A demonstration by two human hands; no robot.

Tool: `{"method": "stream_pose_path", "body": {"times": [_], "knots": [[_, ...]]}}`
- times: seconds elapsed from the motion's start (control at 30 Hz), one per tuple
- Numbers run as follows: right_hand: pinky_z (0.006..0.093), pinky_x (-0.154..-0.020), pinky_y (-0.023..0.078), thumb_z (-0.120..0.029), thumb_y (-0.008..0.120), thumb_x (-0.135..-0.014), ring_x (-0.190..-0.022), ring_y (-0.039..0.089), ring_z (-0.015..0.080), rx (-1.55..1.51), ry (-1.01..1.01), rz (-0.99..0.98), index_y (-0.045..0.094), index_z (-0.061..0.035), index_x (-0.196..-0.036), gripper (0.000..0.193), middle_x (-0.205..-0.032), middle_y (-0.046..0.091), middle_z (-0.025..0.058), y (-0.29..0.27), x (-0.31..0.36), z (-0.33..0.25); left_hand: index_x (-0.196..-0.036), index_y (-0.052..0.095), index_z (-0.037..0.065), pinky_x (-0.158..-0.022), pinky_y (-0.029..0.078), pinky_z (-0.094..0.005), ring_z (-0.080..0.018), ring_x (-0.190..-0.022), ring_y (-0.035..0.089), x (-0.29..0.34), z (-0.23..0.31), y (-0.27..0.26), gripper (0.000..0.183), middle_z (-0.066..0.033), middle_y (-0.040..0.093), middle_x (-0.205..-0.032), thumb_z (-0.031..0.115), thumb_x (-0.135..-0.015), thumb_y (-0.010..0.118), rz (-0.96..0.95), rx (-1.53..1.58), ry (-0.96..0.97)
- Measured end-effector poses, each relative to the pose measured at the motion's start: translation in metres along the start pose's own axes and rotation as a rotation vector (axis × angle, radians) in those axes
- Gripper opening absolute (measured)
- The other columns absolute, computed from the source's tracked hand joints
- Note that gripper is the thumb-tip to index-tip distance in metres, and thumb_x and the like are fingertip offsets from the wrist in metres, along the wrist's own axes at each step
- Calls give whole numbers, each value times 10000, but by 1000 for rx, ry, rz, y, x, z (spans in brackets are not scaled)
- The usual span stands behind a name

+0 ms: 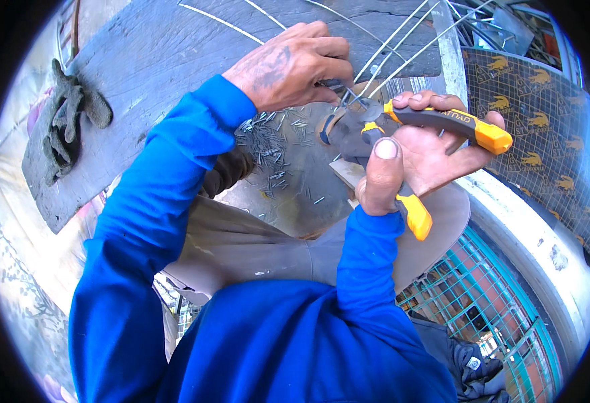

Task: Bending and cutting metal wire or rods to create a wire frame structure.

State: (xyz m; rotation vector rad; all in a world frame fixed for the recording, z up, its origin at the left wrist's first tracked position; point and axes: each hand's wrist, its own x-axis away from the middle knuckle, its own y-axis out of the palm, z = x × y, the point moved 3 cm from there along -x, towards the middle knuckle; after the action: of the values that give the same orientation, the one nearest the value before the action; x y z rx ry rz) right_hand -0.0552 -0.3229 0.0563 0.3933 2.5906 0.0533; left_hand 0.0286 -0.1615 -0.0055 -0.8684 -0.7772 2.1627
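Observation:
My right hand (422, 144) grips a pair of cutting pliers (452, 121) with black and yellow handles. Its fingers curl over the upper handle and its thumb lies by the lower one; the handles are spread apart. The dark jaws point left, close to my left fingertips. My left hand (295, 64) is closed in a pinch beside the jaws, where several thin metal wires (402, 40) come together. The fingers partly hide the wire ends, and whether the jaws touch a wire is hard to make out.
Below my hands, many short cut wire pieces (275, 151) lie scattered. A dark grey board (147, 54) stretches across the far side, with a dark work glove (70, 124) at its left. A black patterned sheet (536, 121) and a green wire grid (489, 289) are at right.

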Motion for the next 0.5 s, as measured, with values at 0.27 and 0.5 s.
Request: {"method": "stream_pose_path", "body": {"times": [0.27, 0.5], "knots": [[430, -898, 549, -269, 880, -762, -998, 585, 241, 90, -29, -3, 155, -149, -1609, 1121, -1176, 519, 142, 1, -3, 2, -1079, 767, 158, -916, 480, -411, -265, -981, 556, -2, -2, -3, 351, -9, 627, -1029, 276, -767, 874, 61, 4, 24], [503, -1021, 558, -295, 881, -768, -1141, 604, 297, 138, -3, 56, 119, -115, -1635, 1168, -1318, 504, 191, 8, -1, -2, -1092, 772, 151, -928, 487, -403, -262, -990, 567, -3, -2, -5, 361, -3, 656, -1059, 253, -762, 875, 43, 32, 19]]}}
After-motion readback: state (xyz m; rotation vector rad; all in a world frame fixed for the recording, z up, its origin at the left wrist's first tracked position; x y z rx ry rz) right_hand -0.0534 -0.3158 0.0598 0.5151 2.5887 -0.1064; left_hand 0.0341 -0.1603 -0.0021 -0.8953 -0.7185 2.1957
